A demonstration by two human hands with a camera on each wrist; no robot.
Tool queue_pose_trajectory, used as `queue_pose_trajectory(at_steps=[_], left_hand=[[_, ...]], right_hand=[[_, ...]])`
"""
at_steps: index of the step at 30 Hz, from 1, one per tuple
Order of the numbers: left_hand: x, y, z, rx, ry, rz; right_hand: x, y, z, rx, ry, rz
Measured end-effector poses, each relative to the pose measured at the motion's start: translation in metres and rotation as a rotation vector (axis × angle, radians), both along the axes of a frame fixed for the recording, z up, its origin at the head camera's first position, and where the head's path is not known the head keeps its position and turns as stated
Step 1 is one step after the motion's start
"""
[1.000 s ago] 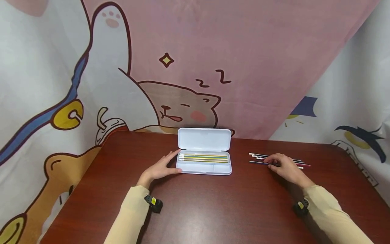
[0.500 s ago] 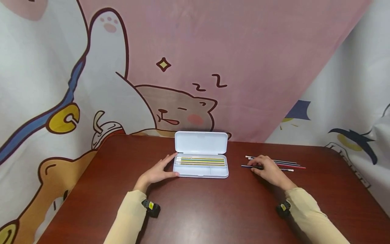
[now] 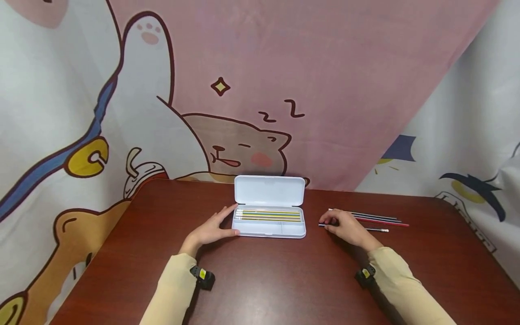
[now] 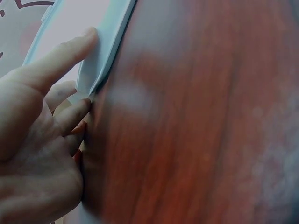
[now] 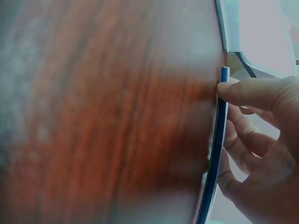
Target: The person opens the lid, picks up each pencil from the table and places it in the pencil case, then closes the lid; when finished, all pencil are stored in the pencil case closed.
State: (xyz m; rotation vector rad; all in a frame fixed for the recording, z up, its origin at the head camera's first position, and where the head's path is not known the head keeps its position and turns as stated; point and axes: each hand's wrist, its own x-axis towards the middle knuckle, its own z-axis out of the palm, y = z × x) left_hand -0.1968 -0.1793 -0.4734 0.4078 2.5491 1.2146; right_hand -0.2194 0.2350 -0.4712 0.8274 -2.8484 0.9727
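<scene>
A white pencil case (image 3: pixel 260 229) lies with its lid up in the head view, several striped pencils (image 3: pixel 270 215) in its rear compartment. My left hand (image 3: pixel 209 234) rests against the case's left end, thumb and fingers spread at its corners; the left wrist view shows the thumb on the case's edge (image 4: pixel 105 56). Right of the case, my right hand (image 3: pixel 347 229) pinches a dark blue pencil (image 3: pixel 375 229) near its left end. In the right wrist view, the thumb presses on the blue pencil (image 5: pixel 217 140).
Several other pencils (image 3: pixel 382 220), one of them red, lie on the brown table (image 3: pixel 268 275) behind and right of my right hand. A cartoon-printed cloth (image 3: pixel 345 90) hangs behind the table.
My right hand has moved left toward the case, and the blue pencil has shifted left with it, away from the other pencils. My left hand stays at the case.
</scene>
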Motion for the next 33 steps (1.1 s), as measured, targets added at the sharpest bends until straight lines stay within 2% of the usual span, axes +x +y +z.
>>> queue_pose_trajectory(at_steps=[6,17,26,29,33], left_hand=[[0.0,0.0,-0.001,0.001,0.001,0.0],[0.0,-0.001,0.0,-0.005,-0.005,0.015],[-0.001,-0.001,-0.001,-0.01,0.004,0.009],[-0.002,-0.001,-0.004,-0.005,0.014,0.007],[-0.001,0.0,-0.002,0.002,0.014,0.006]], right_hand=[[0.005,-0.003,0.013,-0.027,0.015,0.0],[0.009,-0.006,0.067,-0.074,0.168,0.009],[0.013,0.011,0.099,-0.106,0.237,-0.002],[0.015,0.017,0.11,-0.13,0.232,-0.027],[0.018,0.027,0.12,-0.159,0.183,-0.09]])
